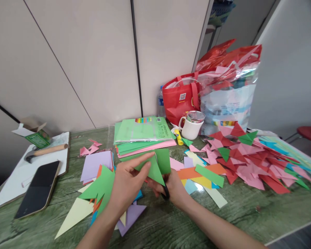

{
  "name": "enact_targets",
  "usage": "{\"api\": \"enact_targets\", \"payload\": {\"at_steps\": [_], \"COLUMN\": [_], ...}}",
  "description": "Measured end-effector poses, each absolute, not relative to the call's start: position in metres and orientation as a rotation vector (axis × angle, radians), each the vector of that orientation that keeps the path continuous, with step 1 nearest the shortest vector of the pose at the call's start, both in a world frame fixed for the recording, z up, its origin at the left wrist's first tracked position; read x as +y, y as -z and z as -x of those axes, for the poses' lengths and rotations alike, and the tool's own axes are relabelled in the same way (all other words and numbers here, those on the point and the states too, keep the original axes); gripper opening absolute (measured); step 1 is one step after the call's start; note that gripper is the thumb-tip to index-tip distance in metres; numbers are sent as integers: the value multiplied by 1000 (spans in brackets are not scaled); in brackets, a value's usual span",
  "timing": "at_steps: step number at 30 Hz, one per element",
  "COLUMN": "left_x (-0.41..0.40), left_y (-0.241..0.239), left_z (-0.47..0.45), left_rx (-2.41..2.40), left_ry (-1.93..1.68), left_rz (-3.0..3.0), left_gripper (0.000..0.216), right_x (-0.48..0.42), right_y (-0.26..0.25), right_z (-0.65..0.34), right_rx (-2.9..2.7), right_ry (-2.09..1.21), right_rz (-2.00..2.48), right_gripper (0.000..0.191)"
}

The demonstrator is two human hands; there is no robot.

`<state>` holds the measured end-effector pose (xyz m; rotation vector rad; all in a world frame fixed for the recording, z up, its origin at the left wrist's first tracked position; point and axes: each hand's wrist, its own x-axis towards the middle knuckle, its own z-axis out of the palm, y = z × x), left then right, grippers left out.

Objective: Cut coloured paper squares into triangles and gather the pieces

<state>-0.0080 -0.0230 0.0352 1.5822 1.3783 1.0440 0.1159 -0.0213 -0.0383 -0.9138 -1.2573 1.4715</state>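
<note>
My left hand pinches a folded green paper between thumb and fingers, holding it above the table. My right hand is under the paper, closed around black-handled scissors; a thin blade shows at the paper's upper edge. Below my hands lies a heap of cut paper triangles in green, yellow, purple and orange.
A stack of coloured paper sheets lies behind my hands. A white mug, glue stick, red bag and plastic bag stand at the back. Folded red and pink pieces pile at right. Phone and hammer lie left.
</note>
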Motion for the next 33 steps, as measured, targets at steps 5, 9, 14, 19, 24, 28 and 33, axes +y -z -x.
{"api": "enact_targets", "payload": {"at_steps": [5, 9, 14, 19, 24, 28, 33], "left_x": [-21, -20, -23, -23, -22, -24, -24], "left_y": [-31, -34, -38, -38, -37, -36, -37], "left_z": [10, 8, 5, 6, 5, 6, 5], "left_rx": [1387, 1383, 1287, 1266, 1242, 1241, 1219], "left_ry": [-1055, -1053, -1002, -985, -955, -945, -987], "left_rz": [-1615, -1612, -1543, -1555, -1499, -1479, -1449], "left_gripper": [24, 21, 25, 25, 28, 28, 25], "right_x": [-22, -22, -22, -22, -21, -21, -21], "right_y": [29, 29, 31, 32, 36, 36, 38], "right_z": [-114, -114, -114, -114, -113, -113, -115], "right_rx": [-1232, -1224, -1216, -1173, -1153, -1151, -1206], "right_ry": [-1433, -1427, -1404, -1390, -1403, -1421, -1390], "right_rz": [892, 876, 887, 895, 881, 899, 943], "right_gripper": [38, 31, 21, 19, 16, 17, 16]}}
